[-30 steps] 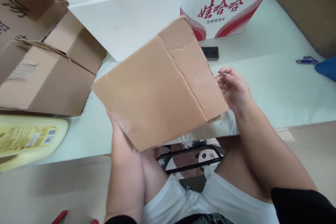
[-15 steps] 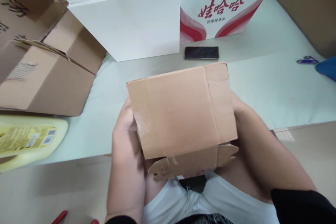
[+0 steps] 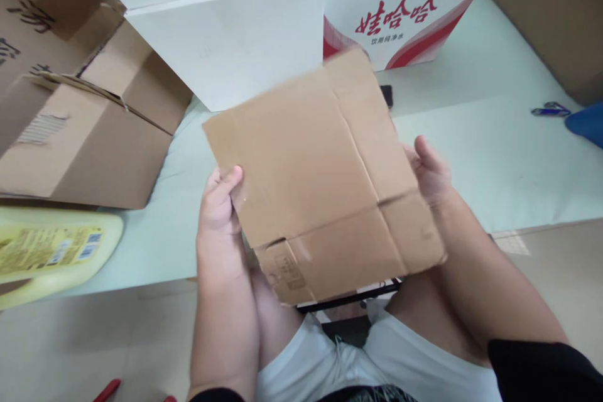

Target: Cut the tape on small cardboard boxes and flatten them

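Observation:
A flattened brown cardboard box, creased and with a folding flap along its lower side, is held tilted above my lap. My left hand grips its left edge, thumb on the front face and fingers behind. At the right edge, my right hand touches or supports the cardboard from behind; its thumb stands up, off the sheet, and its other fingers are partly hidden. A small printed mark shows on the lower left flap. Below the cardboard, a dark bar and some printed surface peek out, too covered to name.
A white carton with red lettering stands at the back of the pale green table. Cardboard boxes and a yellow bottle are on the left. A phone is mostly covered. A blue object lies far right.
The cardboard has been raised and turned counterclockwise, its right side going up, and its lower flap now lies nearly flat with the main panel. Both hands have come into sight at its edges.

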Demonstrator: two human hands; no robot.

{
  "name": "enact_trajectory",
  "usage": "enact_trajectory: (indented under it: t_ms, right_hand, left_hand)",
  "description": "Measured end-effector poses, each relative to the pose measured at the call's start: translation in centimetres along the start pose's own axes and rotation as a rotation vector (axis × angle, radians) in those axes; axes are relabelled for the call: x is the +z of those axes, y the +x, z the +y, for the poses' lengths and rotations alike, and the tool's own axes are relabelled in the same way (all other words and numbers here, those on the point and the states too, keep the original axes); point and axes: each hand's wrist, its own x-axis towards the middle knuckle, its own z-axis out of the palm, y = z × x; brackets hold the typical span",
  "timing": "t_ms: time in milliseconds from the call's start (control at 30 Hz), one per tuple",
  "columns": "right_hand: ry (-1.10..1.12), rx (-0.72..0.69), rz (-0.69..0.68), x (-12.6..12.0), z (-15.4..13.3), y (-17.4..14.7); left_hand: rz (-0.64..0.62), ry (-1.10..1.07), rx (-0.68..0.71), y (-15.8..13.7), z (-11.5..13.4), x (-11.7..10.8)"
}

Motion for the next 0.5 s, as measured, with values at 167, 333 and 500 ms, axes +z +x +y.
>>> enact_trajectory:
  t_ms: [167, 333, 500]
  right_hand:
    - [0.380, 0.082, -0.254, -0.7, 0.9, 0.4]
    - [0.377, 0.100, -0.305, 1.4, 2.4, 0.3]
    - [0.249, 0.183, -0.234, 3.3, 3.1, -0.7]
  left_hand:
    - [0.127, -0.109, 0.203, 2.1, -0.8, -1.2]
    - [0.152, -0.106, 0.196, 1.8, -1.1, -0.6]
    - [0.191, -0.038, 0.162, 1.2, -1.1, 0.1]
